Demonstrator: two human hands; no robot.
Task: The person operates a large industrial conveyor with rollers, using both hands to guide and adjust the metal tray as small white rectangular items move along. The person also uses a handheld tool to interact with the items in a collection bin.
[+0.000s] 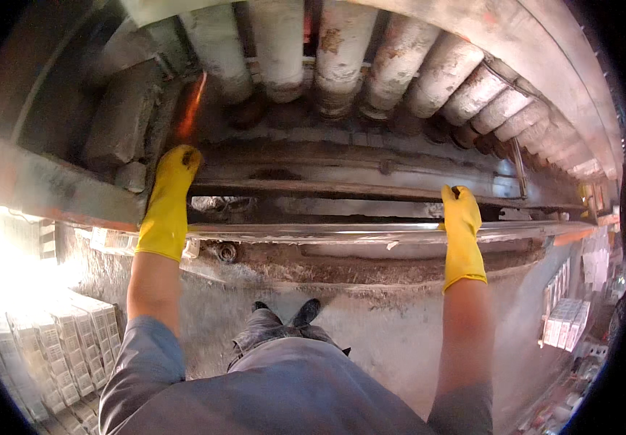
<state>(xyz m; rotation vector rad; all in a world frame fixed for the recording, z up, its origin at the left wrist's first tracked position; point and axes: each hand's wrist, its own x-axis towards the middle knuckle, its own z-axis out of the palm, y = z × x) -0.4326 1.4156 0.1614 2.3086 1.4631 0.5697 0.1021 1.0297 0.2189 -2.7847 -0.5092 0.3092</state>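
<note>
Both of my hands wear yellow rubber gloves and reach forward into a long, grimy metal machine. My left hand (179, 163) is closed at the left end of a dark metal ledge (327, 185), close to a thin orange-red streak (193, 105). Further right, my right hand (462, 206) is also closed, with its fingers curled at the same ledge. What either hand grips is hidden by the gloves. A shiny metal rail (313, 232) runs across in front of the ledge, passing below both fists.
A row of thick, dirty pale rollers (346, 58) lies beyond my hands. A blocky metal housing (121, 116) stands at the left. Packed stacks (59, 348) fill the lower left, and a smaller stack (565, 322) sits at the right. My shoes (306, 312) stand on the grey floor (378, 341).
</note>
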